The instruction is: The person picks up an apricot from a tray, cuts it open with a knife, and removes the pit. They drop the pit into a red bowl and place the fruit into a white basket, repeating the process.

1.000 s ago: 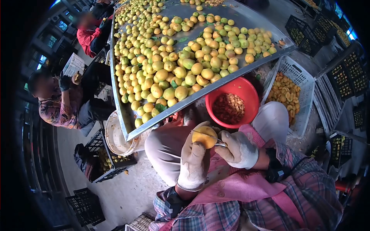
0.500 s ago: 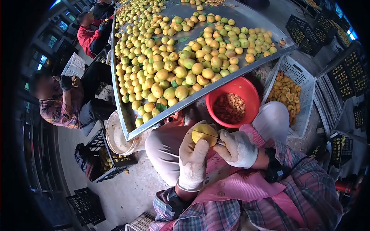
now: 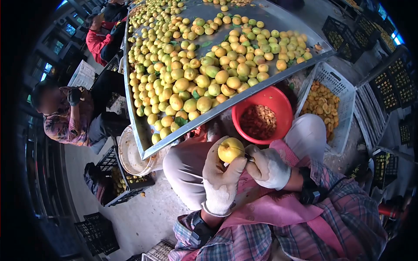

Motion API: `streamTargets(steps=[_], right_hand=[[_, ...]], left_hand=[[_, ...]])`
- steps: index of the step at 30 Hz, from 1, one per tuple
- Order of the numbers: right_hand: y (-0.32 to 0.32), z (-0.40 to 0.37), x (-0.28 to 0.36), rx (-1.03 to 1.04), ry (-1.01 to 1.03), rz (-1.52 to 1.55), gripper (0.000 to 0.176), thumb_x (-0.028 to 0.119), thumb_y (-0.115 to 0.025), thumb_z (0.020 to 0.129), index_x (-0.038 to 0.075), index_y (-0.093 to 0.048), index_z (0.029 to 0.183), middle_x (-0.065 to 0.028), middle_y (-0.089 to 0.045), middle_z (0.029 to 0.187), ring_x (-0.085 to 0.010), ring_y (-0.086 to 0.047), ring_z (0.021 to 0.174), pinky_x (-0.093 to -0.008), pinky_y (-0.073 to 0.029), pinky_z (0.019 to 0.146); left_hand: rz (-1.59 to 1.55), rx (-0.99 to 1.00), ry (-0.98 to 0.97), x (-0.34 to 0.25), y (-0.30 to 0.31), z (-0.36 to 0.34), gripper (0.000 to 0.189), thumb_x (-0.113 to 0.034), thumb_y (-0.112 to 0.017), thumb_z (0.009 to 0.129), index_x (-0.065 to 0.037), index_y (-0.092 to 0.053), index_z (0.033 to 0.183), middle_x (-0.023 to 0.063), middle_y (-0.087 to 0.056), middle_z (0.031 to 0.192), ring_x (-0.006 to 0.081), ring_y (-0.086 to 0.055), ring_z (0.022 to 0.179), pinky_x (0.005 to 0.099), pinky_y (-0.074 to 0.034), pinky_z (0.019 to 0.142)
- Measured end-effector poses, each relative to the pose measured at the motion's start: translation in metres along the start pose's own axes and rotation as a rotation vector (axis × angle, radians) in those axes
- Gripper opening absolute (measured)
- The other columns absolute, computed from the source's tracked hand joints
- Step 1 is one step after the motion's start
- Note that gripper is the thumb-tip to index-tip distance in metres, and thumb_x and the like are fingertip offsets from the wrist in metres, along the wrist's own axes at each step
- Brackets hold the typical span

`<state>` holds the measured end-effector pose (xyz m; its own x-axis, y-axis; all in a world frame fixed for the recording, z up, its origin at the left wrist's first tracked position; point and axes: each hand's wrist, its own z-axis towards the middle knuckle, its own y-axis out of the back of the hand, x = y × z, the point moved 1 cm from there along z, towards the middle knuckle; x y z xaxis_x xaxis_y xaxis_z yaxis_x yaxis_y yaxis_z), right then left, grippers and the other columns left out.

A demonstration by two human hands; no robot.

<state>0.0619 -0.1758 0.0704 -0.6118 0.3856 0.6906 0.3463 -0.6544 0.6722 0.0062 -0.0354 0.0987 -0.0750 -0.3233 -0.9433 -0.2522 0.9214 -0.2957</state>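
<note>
Left hand (image 3: pixel 222 178) closed around a yellow fruit (image 3: pixel 230 150), right hand (image 3: pixel 267 167) gripping a small knife (image 3: pixel 249 159).
The fruit has turned since a moment ago: the blade now meets its right side, so the cut seems to run around it, near the red bowl (image 3: pixel 284 114).

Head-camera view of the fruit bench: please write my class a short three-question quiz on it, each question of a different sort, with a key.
1. True or false: the left hand grips a yellow fruit while the right hand holds a knife against it.
2. The red basin holds: A whole green fruit; B brownish pits; C water.
3. Fill the gap: the halved fruit lies in a white ____ beside the basin.
Key: 1 true; 2 B; 3 crate.
</note>
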Motion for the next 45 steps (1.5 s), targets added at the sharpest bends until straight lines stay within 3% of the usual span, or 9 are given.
streamTargets(steps=[4,7,9,13,22,28,36,42,45], right_hand=[[-0.001,0.001,-0.002,-0.106,0.143,-0.036,0.026,0.019,-0.059,0.086,0.0,-0.05,0.101,-0.0147,-0.059,0.072,-0.0332,-0.059,0.059,-0.0425,-0.046,0.051],[0.0,0.003,-0.001,-0.107,0.194,-0.052,0.027,0.019,-0.06,0.087,-0.002,-0.05,0.1,-0.0147,-0.058,0.071,-0.0333,-0.059,0.058,-0.0416,-0.046,0.05],[-0.001,0.003,0.0,-0.072,0.144,-0.042,0.03,0.022,-0.062,0.087,-0.003,-0.05,0.099,-0.0147,-0.058,0.071,-0.0328,-0.059,0.057,-0.0407,-0.046,0.05],[-0.002,0.0,-0.001,-0.095,0.132,-0.07,0.031,0.023,-0.063,0.087,-0.003,-0.051,0.099,-0.0147,-0.059,0.071,-0.0322,-0.06,0.058,-0.0401,-0.046,0.049],[0.004,0.003,-0.005,-0.072,0.088,0.035,0.029,0.021,-0.063,0.086,-0.003,-0.051,0.097,-0.0158,-0.059,0.072,-0.0331,-0.06,0.059,-0.0405,-0.047,0.051],[0.001,0.005,-0.002,-0.116,0.106,0.058,0.028,0.02,-0.063,0.086,-0.003,-0.052,0.098,-0.0147,-0.057,0.07,-0.0332,-0.059,0.059,-0.0412,-0.046,0.051],[0.008,0.008,-0.009,-0.063,0.197,-0.043,0.024,0.019,-0.061,0.086,0.0,-0.052,0.096,-0.0125,-0.057,0.071,-0.0308,-0.058,0.057,-0.0401,-0.045,0.051],[-0.001,0.01,-0.008,-0.029,0.078,0.036,0.023,0.021,-0.061,0.086,0.001,-0.051,0.093,-0.012,-0.058,0.073,-0.0297,-0.058,0.057,-0.0394,-0.045,0.052],[-0.004,0.009,-0.007,-0.058,0.107,-0.038,0.024,0.022,-0.061,0.085,0.001,-0.052,0.094,-0.0119,-0.059,0.072,-0.0298,-0.058,0.057,-0.0389,-0.045,0.052]], left_hand=[[0.262,-0.071,-0.207,-0.003,0.001,-0.001,0.067,-0.014,-0.074,0.083,0.007,-0.038,0.134,0.0116,-0.058,0.114,0.019,-0.058,0.103,0.0292,-0.045,0.094],[0.162,0.001,-0.143,-0.002,0.003,-0.001,0.066,-0.024,-0.07,0.087,0.007,-0.037,0.135,0.012,-0.057,0.116,0.0189,-0.056,0.107,0.0305,-0.043,0.097],[-0.27,0.038,-0.038,0.007,0.003,0.001,0.063,-0.035,-0.063,0.092,0.006,-0.04,0.134,0.011,-0.057,0.116,0.0175,-0.053,0.111,0.031,-0.039,0.1],[-0.205,0.059,0.05,0.006,0.005,0.0,0.061,-0.042,-0.055,0.095,0.005,-0.043,0.132,0.0099,-0.057,0.116,0.0162,-0.051,0.112,0.0306,-0.036,0.101],[0.135,-0.047,-0.129,-0.003,0.007,0.004,0.071,-0.026,-0.077,0.081,0.007,-0.04,0.133,0.0122,-0.057,0.117,0.0187,-0.056,0.108,0.0311,-0.044,0.097],[-0.205,0.07,-0.006,0.011,0.009,0.005,0.067,-0.037,-0.067,0.089,0.005,-0.039,0.133,0.0103,-0.058,0.115,0.0174,-0.057,0.105,0.0292,-0.045,0.093],[0.278,0.032,-0.134,-0.015,0.005,0.005,0.065,-0.017,-0.071,0.085,0.005,-0.036,0.135,0.0108,-0.057,0.115,0.0175,-0.056,0.105,0.0302,-0.044,0.096],[-0.303,0.008,0.02,0.015,0.011,0.007,0.059,-0.02,-0.071,0.086,0.004,-0.041,0.13,0.009,-0.059,0.11,0.0161,-0.054,0.105,0.028,-0.044,0.092],[-0.076,-0.1,0.006,0.006,0.006,0.007,0.051,-0.015,-0.068,0.086,0.004,-0.044,0.126,0.0086,-0.059,0.107,0.0158,-0.056,0.098,0.0273,-0.046,0.088]])
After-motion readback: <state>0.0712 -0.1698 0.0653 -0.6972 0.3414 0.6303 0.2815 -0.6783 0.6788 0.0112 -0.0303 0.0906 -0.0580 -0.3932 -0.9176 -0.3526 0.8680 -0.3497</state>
